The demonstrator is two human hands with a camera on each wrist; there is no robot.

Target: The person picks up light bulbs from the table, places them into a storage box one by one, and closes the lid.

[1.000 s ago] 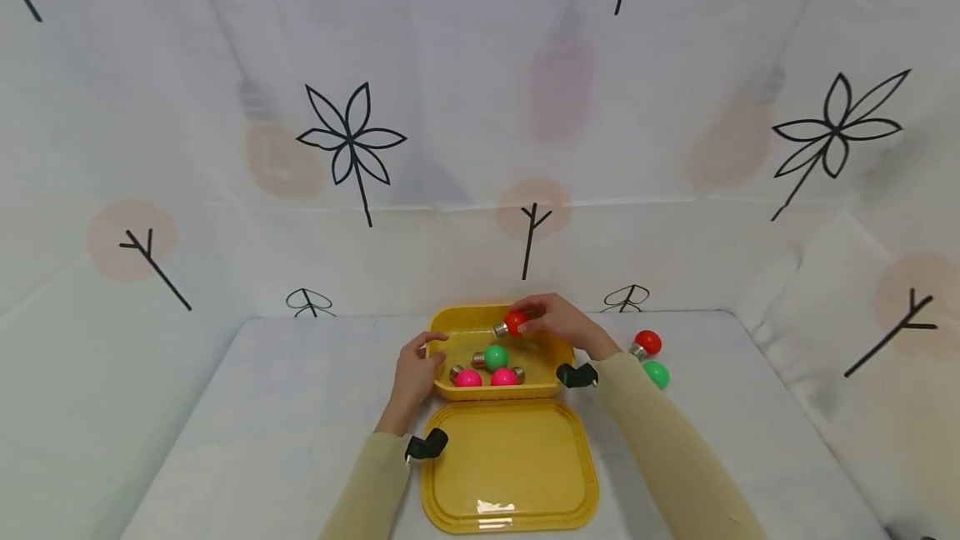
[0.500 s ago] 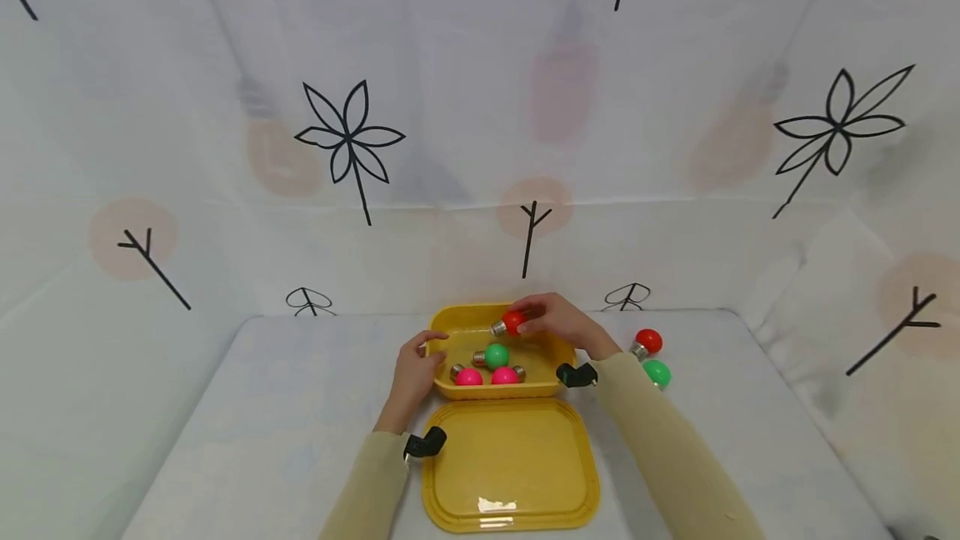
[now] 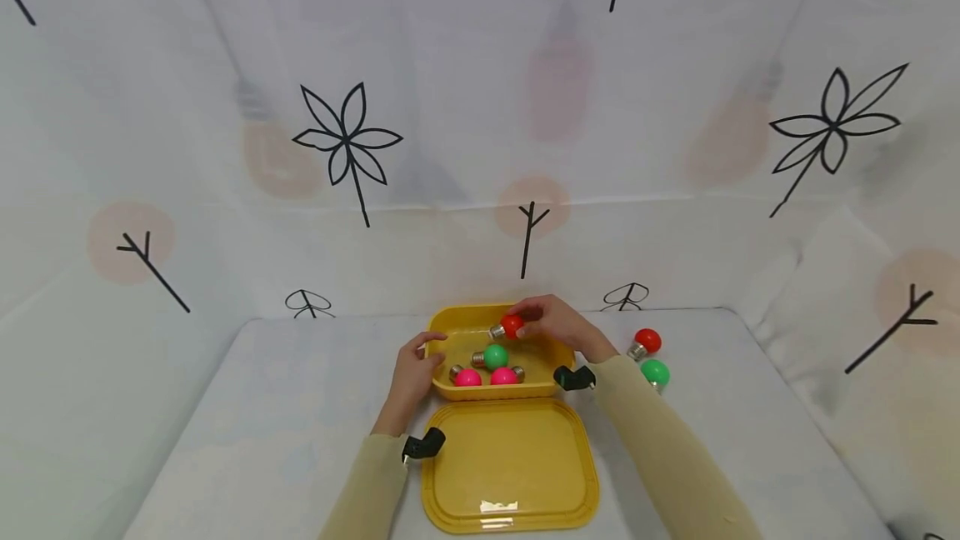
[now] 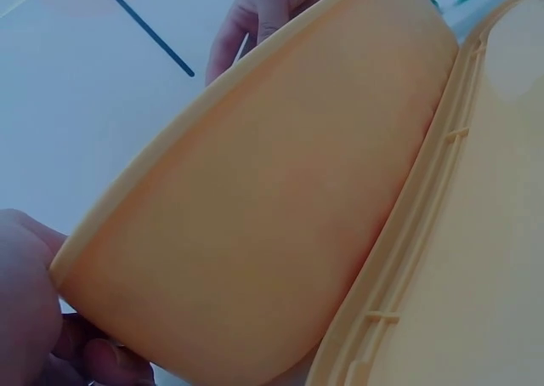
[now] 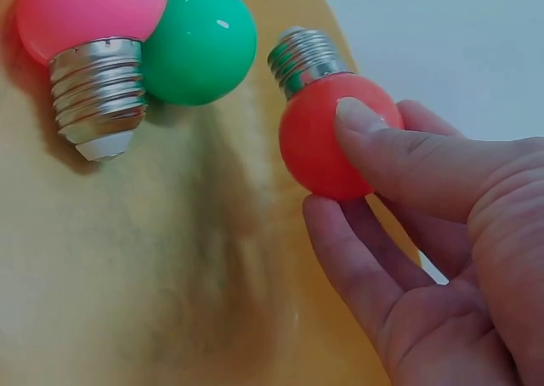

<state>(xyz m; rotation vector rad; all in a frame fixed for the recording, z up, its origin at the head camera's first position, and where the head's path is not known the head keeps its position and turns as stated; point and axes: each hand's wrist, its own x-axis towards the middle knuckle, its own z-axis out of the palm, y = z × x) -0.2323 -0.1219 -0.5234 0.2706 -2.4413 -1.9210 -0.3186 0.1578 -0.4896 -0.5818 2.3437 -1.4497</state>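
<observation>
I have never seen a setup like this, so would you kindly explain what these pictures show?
Gladly. There is no robot here: these are a person's bare hands. The wide pictures come from a camera on the head, looking forward and down; the two close-ups come from cameras on each wrist.

On a white table sits a yellow box, with a flat yellow piece in front of it, nearer the person. In the box lie a green bulb and two pink bulbs. Another red bulb and another green bulb lie to its right.

The left hand grips the box's left rim; the right hand pinches a red bulb by its round end.
</observation>
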